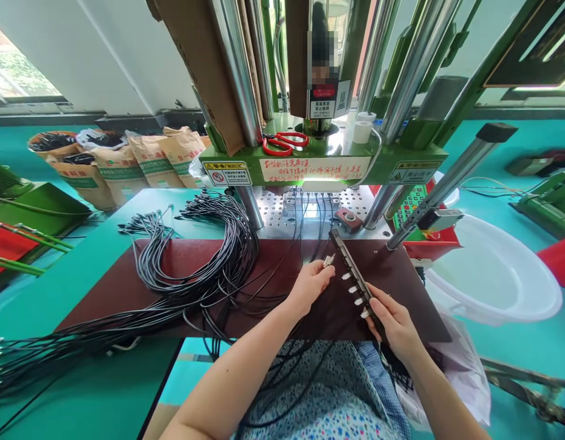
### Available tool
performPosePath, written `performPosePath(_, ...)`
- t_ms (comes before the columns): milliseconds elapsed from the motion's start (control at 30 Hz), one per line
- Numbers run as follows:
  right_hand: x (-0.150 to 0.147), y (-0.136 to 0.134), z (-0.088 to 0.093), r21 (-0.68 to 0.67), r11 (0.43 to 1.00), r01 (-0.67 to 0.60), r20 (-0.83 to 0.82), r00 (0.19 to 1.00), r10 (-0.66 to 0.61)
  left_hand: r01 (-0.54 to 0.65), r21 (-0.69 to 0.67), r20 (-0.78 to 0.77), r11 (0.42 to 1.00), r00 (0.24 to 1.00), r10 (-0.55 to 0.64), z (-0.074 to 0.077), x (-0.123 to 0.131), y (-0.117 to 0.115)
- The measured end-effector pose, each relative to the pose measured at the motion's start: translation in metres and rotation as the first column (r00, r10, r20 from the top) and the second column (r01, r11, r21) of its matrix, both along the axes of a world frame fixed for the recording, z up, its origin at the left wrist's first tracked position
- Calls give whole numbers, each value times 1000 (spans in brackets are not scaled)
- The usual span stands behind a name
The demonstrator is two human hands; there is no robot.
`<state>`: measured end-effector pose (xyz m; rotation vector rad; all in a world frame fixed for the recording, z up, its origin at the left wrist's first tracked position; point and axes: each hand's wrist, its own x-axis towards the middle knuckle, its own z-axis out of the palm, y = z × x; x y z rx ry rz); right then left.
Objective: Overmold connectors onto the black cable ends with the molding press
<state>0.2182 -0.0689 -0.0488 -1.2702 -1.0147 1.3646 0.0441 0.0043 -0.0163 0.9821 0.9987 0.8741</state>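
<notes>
My left hand point(311, 285) pinches a small white and metallic connector point(328, 261) between thumb and fingertips, above the dark red board point(273, 263). In my right hand point(393, 319) is the lower end of a long dark bar fixture point(350, 263), held at a slant. Several white connectors point(352, 289) stick out in a row along its left side. The bar's far end lies near the press bed. A gap separates the connector in my left hand from the bar. Black cables point(209, 287) lie left of my hands and run beneath my left forearm.
A green press point(374, 160) with metal columns stands ahead, red scissors point(284, 143) on its ledge. A metal block point(349, 220) sits on the perforated bed point(277, 211). Right are a lever point(451, 177), a red bin point(431, 247) and a white tub point(497, 275). Paper sacks point(121, 165) stand back left.
</notes>
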Motion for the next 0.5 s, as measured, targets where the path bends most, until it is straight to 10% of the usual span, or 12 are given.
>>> performPosePath(500, 5, 3, 2, 37, 989, -146, 43, 989, 144, 151, -88, 11, 985, 989, -150, -3, -2, 5)
